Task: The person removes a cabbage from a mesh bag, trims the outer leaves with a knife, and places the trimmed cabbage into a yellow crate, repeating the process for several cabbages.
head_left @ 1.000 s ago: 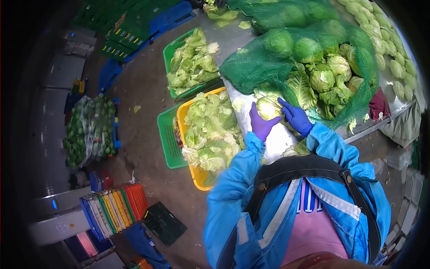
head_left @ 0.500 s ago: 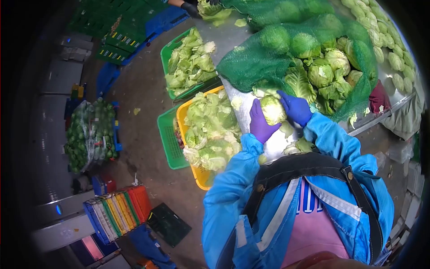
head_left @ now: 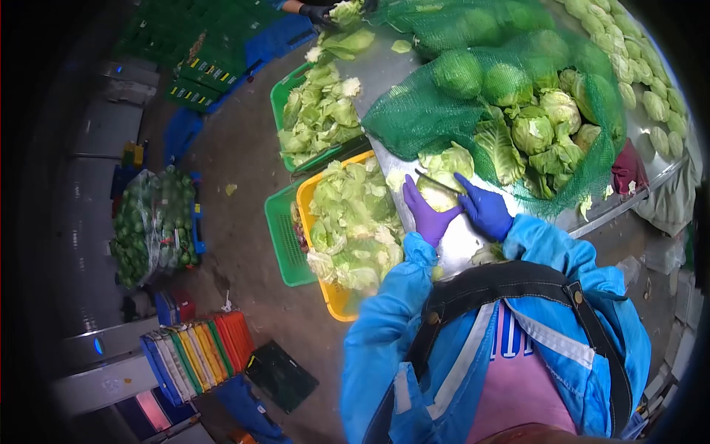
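Note:
A pale cabbage [head_left: 436, 197] rests on the metal table [head_left: 457, 248] between my two gloved hands. My left hand [head_left: 427, 220], in a purple glove, is curved around its left and near side, thumb toward the right. My right hand [head_left: 489, 211], in a blue glove, is closed on a knife [head_left: 435, 180], whose thin dark blade lies across the top of the cabbage. The knife handle is hidden in my fist. Loose green leaves [head_left: 450, 158] lie just beyond the cabbage, touching or very near it.
A green net sack [head_left: 414, 118] full of cabbages spreads across the table's far side. A yellow crate [head_left: 305, 200] of leaves stands left of the table, near green crates [head_left: 279, 235]. Trimmed cabbages [head_left: 651, 96] line the far right. A co-worker's dark-gloved hand [head_left: 316, 13] works at top.
The knife blade has come into view across the cabbage. My hands and the cabbage have shifted slightly, and the leaves beyond show more. The co-worker's hand now has leaves over the far crate.

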Tool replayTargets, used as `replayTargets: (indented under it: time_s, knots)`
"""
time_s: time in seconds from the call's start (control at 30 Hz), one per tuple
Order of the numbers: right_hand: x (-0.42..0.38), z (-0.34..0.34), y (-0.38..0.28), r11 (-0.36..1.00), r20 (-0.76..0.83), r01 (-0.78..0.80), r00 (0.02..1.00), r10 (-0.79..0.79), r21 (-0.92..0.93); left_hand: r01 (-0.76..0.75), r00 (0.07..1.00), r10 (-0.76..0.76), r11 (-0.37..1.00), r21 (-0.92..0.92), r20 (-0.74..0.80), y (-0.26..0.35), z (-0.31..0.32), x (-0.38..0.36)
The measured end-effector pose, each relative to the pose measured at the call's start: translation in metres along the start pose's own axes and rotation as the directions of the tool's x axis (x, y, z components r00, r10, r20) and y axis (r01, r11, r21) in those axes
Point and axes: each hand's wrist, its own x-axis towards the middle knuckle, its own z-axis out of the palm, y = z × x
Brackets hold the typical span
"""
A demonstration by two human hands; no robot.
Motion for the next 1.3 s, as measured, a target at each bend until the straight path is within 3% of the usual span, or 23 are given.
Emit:
replayTargets:
  time_s: [0.1,0.2,0.27,0.3,0.33,0.4,0.43,0.5,0.53,0.57,0.6,0.7,0.73,0.77,0.83,0.87,0.9,0.97,1.0,1.17,1.23,1.27,1.3]
  knots:
    - [-0.011,0.009,0.006,0.996,-0.090,0.087,0.992,-0.088,-0.020,-0.007,0.998,0.015,0.990,-0.143,0.056,-0.011,0.012,0.004]
    - [-0.016,0.006,0.009,0.997,-0.047,0.027,0.998,-0.031,-0.071,-0.025,0.999,0.029,0.981,-0.193,0.019,-0.015,0.019,0.006]
    - [-0.013,0.002,0.014,0.996,-0.005,-0.083,0.997,0.083,0.020,-0.046,0.999,0.051,0.977,-0.208,0.017,-0.024,0.022,0.007]
    - [-0.007,0.001,0.017,0.996,-0.008,-0.084,0.996,0.084,0.021,-0.039,0.997,0.057,0.946,-0.322,0.048,-0.030,0.021,0.008]
    - [0.000,0.003,0.021,0.985,-0.040,-0.064,0.997,0.071,0.158,-0.024,0.995,0.066,0.902,-0.430,0.081,-0.036,0.020,0.008]
    - [0.016,0.011,0.032,0.919,-0.076,-0.035,0.995,0.070,0.394,-0.045,0.988,0.101,0.915,-0.402,0.119,-0.038,0.009,0.008]
    - [0.022,0.013,0.038,0.916,-0.075,-0.040,0.994,0.076,0.399,-0.070,0.979,0.135,0.924,-0.376,0.152,-0.039,0.001,0.007]
    - [0.032,0.015,0.047,0.621,0.395,-0.486,0.872,0.290,0.615,-0.055,0.972,0.131,0.934,-0.354,0.195,-0.034,-0.016,0.003]
    - [0.032,0.018,0.054,0.566,0.410,-0.532,0.846,0.340,0.629,0.036,0.977,0.056,0.908,-0.417,0.207,-0.029,-0.025,0.000]
    - [0.030,0.040,0.084,0.662,0.301,-0.433,0.901,0.312,0.611,0.126,0.975,-0.019,0.871,-0.475,0.223,-0.026,-0.031,-0.004]
    - [0.026,0.036,0.086,0.706,0.290,-0.453,0.891,0.349,0.543,0.279,0.951,-0.149,0.791,-0.545,0.271,-0.038,-0.032,-0.007]
    - [0.016,0.028,0.093,0.827,0.213,-0.389,0.920,0.328,0.406,0.417,0.898,-0.194,0.659,-0.626,0.394,-0.048,-0.041,-0.001]
    - [0.020,0.023,0.088,0.891,0.154,-0.313,0.949,0.276,0.329,0.325,0.924,-0.129,0.760,-0.563,0.360,-0.048,-0.041,0.002]
    - [0.024,0.020,0.083,0.894,0.148,-0.304,0.952,0.269,0.331,0.316,0.927,-0.122,0.763,-0.564,0.354,-0.048,-0.041,0.007]
    - [0.025,0.010,0.067,0.749,0.125,-0.331,0.940,0.319,0.574,-0.189,0.944,0.241,0.955,-0.228,0.226,-0.041,-0.038,0.010]
    - [0.030,-0.007,0.049,0.802,0.155,-0.277,0.961,0.230,0.528,-0.266,0.922,0.292,0.955,-0.132,0.256,-0.028,-0.037,0.015]
    - [0.033,-0.007,0.043,0.800,0.154,-0.288,0.958,0.243,0.527,-0.262,0.919,0.291,0.955,-0.139,0.267,-0.028,-0.029,0.017]
    - [0.038,-0.008,0.042,0.749,0.352,-0.361,0.918,0.182,0.555,-0.188,0.946,0.253,0.937,-0.294,0.201,-0.039,-0.003,0.018]
    - [0.038,-0.001,0.051,0.727,0.290,-0.293,0.948,0.134,0.621,-0.155,0.943,0.246,0.921,-0.357,0.225,-0.047,0.007,0.020]
    - [0.030,-0.005,0.048,0.746,0.307,-0.339,0.933,0.188,0.573,-0.264,0.936,0.305,0.938,-0.226,0.176,-0.016,0.010,0.006]
    - [0.025,-0.007,0.037,0.952,0.045,-0.202,0.979,0.197,0.231,-0.199,0.967,0.220,0.967,-0.162,0.127,-0.014,0.011,0.009]
    - [0.020,-0.022,0.020,0.982,0.031,-0.165,0.986,0.163,0.096,-0.189,0.974,0.206,0.969,-0.158,0.097,-0.017,0.015,0.013]
    - [0.014,-0.017,0.022,0.982,0.030,-0.160,0.987,0.158,0.096,-0.193,0.974,0.208,0.969,-0.156,0.092,-0.022,0.018,0.014]
